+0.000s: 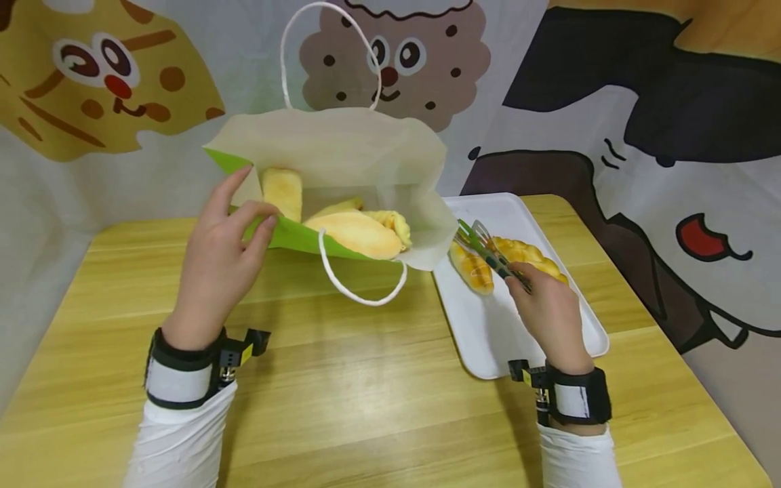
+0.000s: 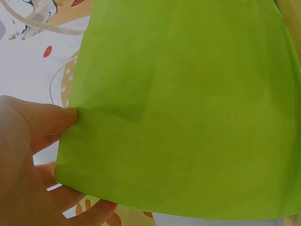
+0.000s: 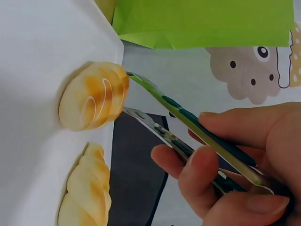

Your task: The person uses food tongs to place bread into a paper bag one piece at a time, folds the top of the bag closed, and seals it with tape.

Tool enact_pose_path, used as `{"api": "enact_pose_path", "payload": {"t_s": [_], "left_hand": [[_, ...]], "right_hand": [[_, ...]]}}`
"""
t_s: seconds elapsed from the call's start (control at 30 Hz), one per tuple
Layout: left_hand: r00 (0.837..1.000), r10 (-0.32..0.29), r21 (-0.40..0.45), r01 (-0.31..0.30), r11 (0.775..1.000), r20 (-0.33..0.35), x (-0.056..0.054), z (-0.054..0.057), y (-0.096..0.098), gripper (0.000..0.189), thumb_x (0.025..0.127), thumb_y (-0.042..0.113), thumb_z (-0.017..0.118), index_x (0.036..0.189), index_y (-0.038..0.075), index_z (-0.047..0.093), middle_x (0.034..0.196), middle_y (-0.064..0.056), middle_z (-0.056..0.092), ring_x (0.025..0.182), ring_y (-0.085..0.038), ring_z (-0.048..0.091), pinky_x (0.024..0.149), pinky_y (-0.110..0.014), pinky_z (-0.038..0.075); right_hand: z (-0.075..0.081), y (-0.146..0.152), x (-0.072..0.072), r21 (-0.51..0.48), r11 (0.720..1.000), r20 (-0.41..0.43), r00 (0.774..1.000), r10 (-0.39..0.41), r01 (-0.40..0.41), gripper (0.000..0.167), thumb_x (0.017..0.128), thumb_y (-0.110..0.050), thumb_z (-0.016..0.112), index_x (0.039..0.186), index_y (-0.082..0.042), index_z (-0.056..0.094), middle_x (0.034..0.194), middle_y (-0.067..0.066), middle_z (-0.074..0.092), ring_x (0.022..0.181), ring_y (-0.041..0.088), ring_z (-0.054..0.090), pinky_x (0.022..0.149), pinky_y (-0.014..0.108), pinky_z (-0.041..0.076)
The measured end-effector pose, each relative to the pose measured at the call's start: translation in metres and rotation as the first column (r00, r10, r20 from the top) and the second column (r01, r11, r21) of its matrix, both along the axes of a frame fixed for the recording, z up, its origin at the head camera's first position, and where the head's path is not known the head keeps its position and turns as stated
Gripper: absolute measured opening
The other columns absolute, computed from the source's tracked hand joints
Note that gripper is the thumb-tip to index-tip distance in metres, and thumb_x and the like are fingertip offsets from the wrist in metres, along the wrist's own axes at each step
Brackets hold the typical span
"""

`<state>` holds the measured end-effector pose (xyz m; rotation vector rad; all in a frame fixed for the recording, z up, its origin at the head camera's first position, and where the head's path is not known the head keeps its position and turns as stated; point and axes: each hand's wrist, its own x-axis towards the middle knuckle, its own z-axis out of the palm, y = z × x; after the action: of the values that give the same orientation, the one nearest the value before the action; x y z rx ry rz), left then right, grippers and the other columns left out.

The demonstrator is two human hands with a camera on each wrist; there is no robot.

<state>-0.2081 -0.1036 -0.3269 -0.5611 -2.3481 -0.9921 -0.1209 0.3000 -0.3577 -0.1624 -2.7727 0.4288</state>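
Note:
My left hand (image 1: pixel 222 247) pinches the left rim of a green paper bag (image 2: pixel 188 117), thumb on one face and fingers on the other. The bag gapes wide, showing its pale inside; a rectangular bread (image 1: pixel 283 194), a long bread roll (image 1: pixel 356 234) and a twisted bread (image 1: pixel 390 224) lie within. In my right hand (image 1: pixel 552 308) is a pair of green-and-metal food tongs (image 3: pixel 188 125), jaws spread. Their tips are at the side of a bread roll with white icing lines (image 3: pixel 94 96) on the white tray (image 1: pixel 488 339). A braided bread (image 1: pixel 527 254) lies beside that roll.
A wooden table (image 1: pixel 354 379) carries the bag and the tray, the tray at its right. White rope handles (image 1: pixel 360 295) rise from the bag's back and droop at its front. Behind stands a cartoon-printed cloth (image 1: pixel 415 68).

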Motion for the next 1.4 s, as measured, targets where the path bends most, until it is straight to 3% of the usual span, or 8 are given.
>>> {"api": "enact_pose_path", "payload": {"t_s": [0.33,0.5,0.63,0.87,1.0,1.1,1.27,1.4], "left_hand": [[1.000,-0.003,0.005,0.004,1.000,-0.002,0.000,-0.001,0.000,0.013,0.096,0.005,0.065,0.101,-0.005,0.071,0.154,-0.018,0.043,0.142,-0.039,0.043,0.108,-0.059,0.043],[1.000,-0.003,0.006,0.003,1.000,-0.002,0.000,0.000,0.000,0.013,0.096,0.005,0.065,0.101,-0.005,0.071,0.154,-0.018,0.043,0.142,-0.039,0.043,0.109,-0.059,0.042],[1.000,-0.002,0.005,0.002,1.000,-0.001,0.000,0.000,-0.001,0.013,0.096,0.005,0.065,0.101,-0.005,0.071,0.154,-0.018,0.043,0.142,-0.039,0.042,0.111,-0.058,0.041],[1.000,-0.003,-0.002,0.003,1.000,0.006,-0.001,-0.001,-0.001,0.013,0.096,0.006,0.065,0.101,-0.005,0.071,0.156,-0.017,0.042,0.143,-0.038,0.041,0.109,-0.059,0.042],[1.000,-0.009,0.000,0.009,1.000,0.009,-0.001,0.000,-0.001,0.013,0.096,0.006,0.065,0.102,-0.004,0.071,0.156,-0.017,0.042,0.143,-0.038,0.041,0.109,-0.058,0.042],[1.000,-0.016,0.005,0.016,1.000,0.012,-0.001,0.000,-0.001,0.013,0.096,0.006,0.065,0.102,-0.004,0.071,0.156,-0.017,0.042,0.144,-0.038,0.040,0.112,-0.058,0.040],[1.000,-0.016,0.011,0.016,1.000,0.020,0.000,0.001,-0.001,0.013,0.096,0.006,0.065,0.102,-0.003,0.072,0.156,-0.016,0.041,0.144,-0.038,0.040,0.113,-0.057,0.038],[1.000,-0.012,0.003,0.011,1.000,0.020,0.000,0.001,-0.001,0.013,0.096,0.007,0.066,0.102,-0.002,0.072,0.156,-0.016,0.041,0.144,-0.038,0.040,0.113,-0.057,0.038]], "right_hand": [[0.012,0.002,0.007,-0.058,0.996,-0.151,0.986,-0.071,0.063,0.029,0.098,-0.015,0.064,0.124,-0.004,0.070,0.086,0.019,0.070,0.051,0.013,0.053,0.047,0.025,0.035],[0.020,0.001,0.011,-0.136,0.985,-0.258,0.957,-0.135,0.103,0.029,0.099,-0.016,0.063,0.127,-0.008,0.070,0.089,0.018,0.070,0.053,-0.010,0.043,0.048,0.016,0.033],[0.028,-0.004,0.015,-0.239,0.964,-0.313,0.930,-0.194,0.121,0.031,0.100,-0.018,0.062,0.129,-0.011,0.068,0.097,0.017,0.070,0.056,-0.015,0.042,0.052,0.006,0.035],[0.046,-0.019,0.028,-0.291,0.954,-0.481,0.853,-0.204,0.065,0.029,0.096,-0.010,0.066,0.124,-0.015,0.072,0.096,0.005,0.070,0.061,-0.012,0.047,0.061,0.003,0.041],[0.056,-0.029,0.037,-0.320,0.948,-0.555,0.810,-0.190,0.003,0.030,0.094,-0.006,0.068,0.122,-0.016,0.073,0.099,-0.015,0.068,0.062,-0.010,0.050,0.064,0.003,0.044],[0.062,-0.037,0.042,-0.338,0.939,-0.601,0.782,-0.166,-0.060,0.031,0.093,-0.002,0.067,0.121,-0.013,0.073,0.101,-0.022,0.065,0.063,-0.007,0.051,0.065,0.005,0.046],[0.062,-0.054,0.045,-0.337,0.925,-0.675,0.730,-0.109,-0.174,0.028,0.091,0.005,0.068,0.117,-0.004,0.074,0.101,-0.017,0.067,0.063,-0.007,0.052,0.064,0.005,0.045],[0.056,-0.070,0.041,-0.312,0.907,-0.734,0.677,-0.042,-0.283,0.023,0.088,0.008,0.069,0.111,0.007,0.073,0.099,0.002,0.073,0.065,-0.007,0.054,0.063,0.005,0.045]]}}
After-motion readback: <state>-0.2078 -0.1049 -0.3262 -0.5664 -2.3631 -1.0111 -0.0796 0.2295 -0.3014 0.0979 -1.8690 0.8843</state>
